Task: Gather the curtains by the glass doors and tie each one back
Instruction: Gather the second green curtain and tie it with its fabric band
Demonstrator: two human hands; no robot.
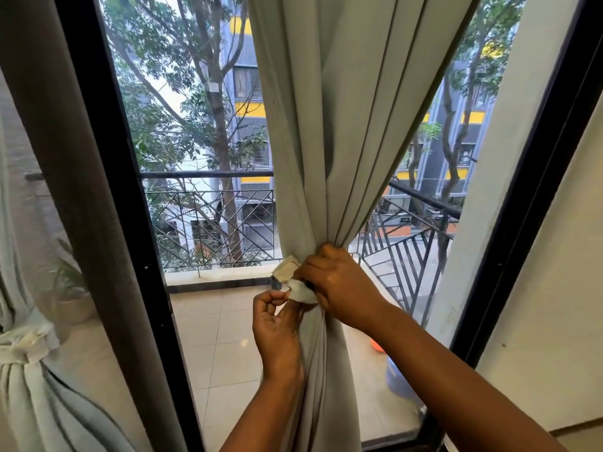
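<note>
Both hands (339, 282) pinch tieback (301, 290) round gathered curtain (329, 141).

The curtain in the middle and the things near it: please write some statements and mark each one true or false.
1. Both hands are at the tieback on the middle curtain. True.
2. The left curtain hangs loose. False: a band already gathers it.
3. The right hand is below the left hand. False: it is above.
4. A railing stands outside the glass. True.
5. The middle curtain is dark red. False: pale grey-green.
</note>
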